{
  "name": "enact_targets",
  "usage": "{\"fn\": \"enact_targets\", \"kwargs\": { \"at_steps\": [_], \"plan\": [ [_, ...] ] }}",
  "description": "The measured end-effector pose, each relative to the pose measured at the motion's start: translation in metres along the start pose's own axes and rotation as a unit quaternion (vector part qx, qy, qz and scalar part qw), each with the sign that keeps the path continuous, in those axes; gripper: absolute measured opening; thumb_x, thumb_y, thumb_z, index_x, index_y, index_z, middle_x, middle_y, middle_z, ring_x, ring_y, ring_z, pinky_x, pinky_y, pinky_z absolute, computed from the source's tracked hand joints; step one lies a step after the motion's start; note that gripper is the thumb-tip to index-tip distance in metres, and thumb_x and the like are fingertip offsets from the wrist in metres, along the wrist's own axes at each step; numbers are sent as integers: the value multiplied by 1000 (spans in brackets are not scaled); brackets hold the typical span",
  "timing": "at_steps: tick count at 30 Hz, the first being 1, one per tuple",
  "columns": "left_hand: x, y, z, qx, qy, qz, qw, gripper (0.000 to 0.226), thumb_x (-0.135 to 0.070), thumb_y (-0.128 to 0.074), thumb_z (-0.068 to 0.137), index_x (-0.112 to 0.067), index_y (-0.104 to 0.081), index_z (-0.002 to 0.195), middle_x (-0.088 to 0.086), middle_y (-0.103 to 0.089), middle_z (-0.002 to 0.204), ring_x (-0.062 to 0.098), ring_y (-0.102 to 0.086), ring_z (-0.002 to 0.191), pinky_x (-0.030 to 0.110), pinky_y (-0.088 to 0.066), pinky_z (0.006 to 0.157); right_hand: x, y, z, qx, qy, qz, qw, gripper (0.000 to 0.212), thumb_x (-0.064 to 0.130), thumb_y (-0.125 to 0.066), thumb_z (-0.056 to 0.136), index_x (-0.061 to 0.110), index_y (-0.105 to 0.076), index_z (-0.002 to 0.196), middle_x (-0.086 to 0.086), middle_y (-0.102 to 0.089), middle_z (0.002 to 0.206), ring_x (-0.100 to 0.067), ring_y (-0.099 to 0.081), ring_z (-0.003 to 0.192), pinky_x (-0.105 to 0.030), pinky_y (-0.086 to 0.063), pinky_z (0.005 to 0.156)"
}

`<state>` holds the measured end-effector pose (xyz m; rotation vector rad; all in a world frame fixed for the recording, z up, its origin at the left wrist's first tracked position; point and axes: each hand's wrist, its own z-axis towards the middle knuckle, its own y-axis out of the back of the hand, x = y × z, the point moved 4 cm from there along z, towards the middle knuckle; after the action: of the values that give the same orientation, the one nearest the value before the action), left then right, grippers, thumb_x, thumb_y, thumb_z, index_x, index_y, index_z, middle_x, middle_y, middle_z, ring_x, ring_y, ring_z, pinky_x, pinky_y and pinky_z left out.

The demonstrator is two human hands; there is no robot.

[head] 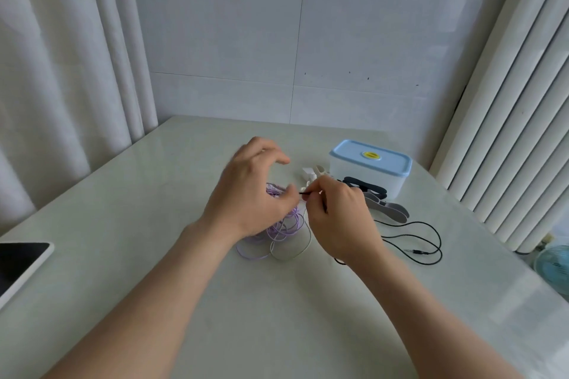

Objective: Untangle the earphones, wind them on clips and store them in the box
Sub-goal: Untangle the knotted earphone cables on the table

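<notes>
**Grip.** The right hand point(338, 218) pinches a thin black earphone cable point(304, 193) between thumb and fingertips, its other fingers curled in. A short stretch of the cable runs level from this pinch toward the thumb of the left hand point(249, 191). The left hand arches over the tangle, index finger and thumb well apart. We cannot tell whether its hidden fingers hold anything.

**Cables.** Under and just right of the left hand we find a coiled lilac earphone cable point(284, 226). A white earphone cable point(309, 241) loops out of it toward us. Both lie on the pale glossy tabletop point(277, 317). To the right of the right wrist, more black cable lies in loose loops and ends in a metal jack plug point(419, 252).

**Box and clips.** Beyond the right hand stands a white rectangular plastic box point(363, 177), its light-blue lid point(369, 157) on. Black flat clips point(365, 186) and a grey flat clip point(398, 214) lie just in front of it, and cream-white clips point(318, 172) lie just left of it.

**Surroundings.** We note a dark-screened tablet with a white frame point(21, 264) at the table's left edge. White curtains point(61, 71) hang on both sides, and a pale blue fan point(554, 264) shows at lower right.
</notes>
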<state>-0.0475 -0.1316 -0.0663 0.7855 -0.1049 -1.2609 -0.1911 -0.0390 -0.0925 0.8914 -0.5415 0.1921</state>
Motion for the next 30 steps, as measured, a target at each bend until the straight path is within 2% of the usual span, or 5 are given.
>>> {"fn": "enact_targets", "kwargs": {
  "at_steps": [5, 9, 14, 24, 30],
  "plan": [
    [25, 0, 0, -22, 151, 60, 987, 45, -37, -46, 97, -10, -48, 60, 6, -52, 54, 39, -47, 64, 43, -48, 65, -1, 5, 4, 4, -44, 0, 999, 27, 7, -48, 94, 14, -74, 92, 3, -68, 70, -19, -59, 71, -35, -47, 71],
    [33, -6, -2, 46, 201, -11, 979, 10, -24, -53, 87, -24, -61, 81, -9, -64, 76, 26, -59, 77, 39, -53, 76, -3, 9, 1, -14, -58, 6, 998, 18, 34, -63, 86, 27, -60, 69, 12, -58, 59, -20, -57, 71, -36, -53, 64],
    [19, -15, -6, 193, 152, 71, 967, 35, -47, -57, 84, -34, -68, 115, -5, -57, 123, 25, -46, 121, 39, -38, 106, -1, 9, 0, -33, -8, -28, 999, 28, 46, -76, 84, 29, -59, 70, 16, -61, 73, -13, -59, 79, -33, -50, 68],
    [15, -19, -12, 263, 146, 1, 954, 51, -66, -53, 54, -37, -55, 95, -15, -57, 100, 9, -58, 96, 37, -53, 90, -2, 2, 1, 30, 70, 1, 997, 40, 29, -77, 92, 35, -60, 127, 12, -61, 93, 4, -51, 76, -19, -40, 76],
    [22, -18, -14, 259, 171, -11, 951, 67, -61, -73, 58, -29, -43, 109, -8, -48, 111, 17, -52, 105, 36, -48, 90, -1, -2, -1, 62, 90, -87, 990, 13, 32, -78, 91, 38, -77, 103, 5, -50, 110, -18, -53, 103, -36, -43, 92]
  ]
}}
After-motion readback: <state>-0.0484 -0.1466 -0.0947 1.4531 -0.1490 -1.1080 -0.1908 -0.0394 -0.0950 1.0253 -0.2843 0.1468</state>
